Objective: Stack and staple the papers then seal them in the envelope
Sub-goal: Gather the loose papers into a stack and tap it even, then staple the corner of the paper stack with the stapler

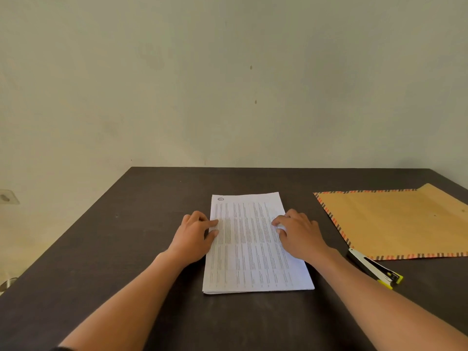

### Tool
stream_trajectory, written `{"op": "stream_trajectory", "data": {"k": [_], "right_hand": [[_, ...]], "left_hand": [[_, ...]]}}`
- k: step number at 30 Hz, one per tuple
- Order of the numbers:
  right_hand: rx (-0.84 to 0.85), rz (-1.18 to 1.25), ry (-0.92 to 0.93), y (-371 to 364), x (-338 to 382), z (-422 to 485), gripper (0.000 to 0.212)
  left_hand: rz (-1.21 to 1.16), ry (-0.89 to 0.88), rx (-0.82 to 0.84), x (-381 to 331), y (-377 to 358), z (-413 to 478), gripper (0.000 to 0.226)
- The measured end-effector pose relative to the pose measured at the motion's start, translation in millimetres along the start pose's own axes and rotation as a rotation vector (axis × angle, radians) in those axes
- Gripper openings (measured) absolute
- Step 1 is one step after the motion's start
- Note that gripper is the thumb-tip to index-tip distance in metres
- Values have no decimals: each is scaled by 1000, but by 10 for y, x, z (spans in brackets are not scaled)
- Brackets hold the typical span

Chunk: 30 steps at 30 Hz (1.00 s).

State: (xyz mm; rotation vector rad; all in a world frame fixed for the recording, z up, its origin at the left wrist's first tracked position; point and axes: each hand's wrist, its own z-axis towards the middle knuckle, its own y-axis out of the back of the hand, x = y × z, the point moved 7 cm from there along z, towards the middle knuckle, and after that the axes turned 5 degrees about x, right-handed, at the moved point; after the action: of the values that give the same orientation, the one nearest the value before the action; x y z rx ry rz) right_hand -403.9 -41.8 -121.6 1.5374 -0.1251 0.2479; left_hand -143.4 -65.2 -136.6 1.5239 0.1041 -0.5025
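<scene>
From the head camera, a brown envelope point(402, 224) with a striped orange and black border lies flat on the dark table point(101, 262), far right, and nothing can be seen inside it. The papers point(250, 249), a white stack printed with columns of small text and a circled mark at the far left corner, lie at the table's middle. The left hand point(195, 236) rests fingertips on the stack's left edge, loose, grasping nothing; the right hand point(298, 231) presses its fingers on the right edge, likewise gripping nothing. A stapler point(374, 268) with yellow trim lies beside the envelope's near corner.
</scene>
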Motion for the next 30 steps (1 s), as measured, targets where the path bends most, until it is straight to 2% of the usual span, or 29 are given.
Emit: {"op": "stream_trajectory", "data": {"k": [6, 9, 11, 15, 18, 22, 30], "right_hand": [[139, 42, -33, 4, -24, 25, 35], [215, 182, -25, 110, -68, 42, 37], [144, 290, -21, 289, -128, 43, 38], [-12, 347, -68, 704, -454, 38, 30], [-70, 345, -151, 942, -887, -10, 27], [-137, 323, -349, 1049, -1594, -230, 24], [1, 120, -617, 839, -2608, -865, 29]], "left_hand": [[-50, 46, 36, -14, 23, 14, 46], [-101, 66, 86, -36, 85, 55, 48], [-127, 67, 75, -87, 172, 106, 49], [-114, 56, -18, -297, 338, 252, 43], [-160, -23, -41, -650, 349, 387, 38], [-190, -155, -14, -1318, 184, 569, 36], [-124, -387, 170, -2530, -557, 725, 41]]}}
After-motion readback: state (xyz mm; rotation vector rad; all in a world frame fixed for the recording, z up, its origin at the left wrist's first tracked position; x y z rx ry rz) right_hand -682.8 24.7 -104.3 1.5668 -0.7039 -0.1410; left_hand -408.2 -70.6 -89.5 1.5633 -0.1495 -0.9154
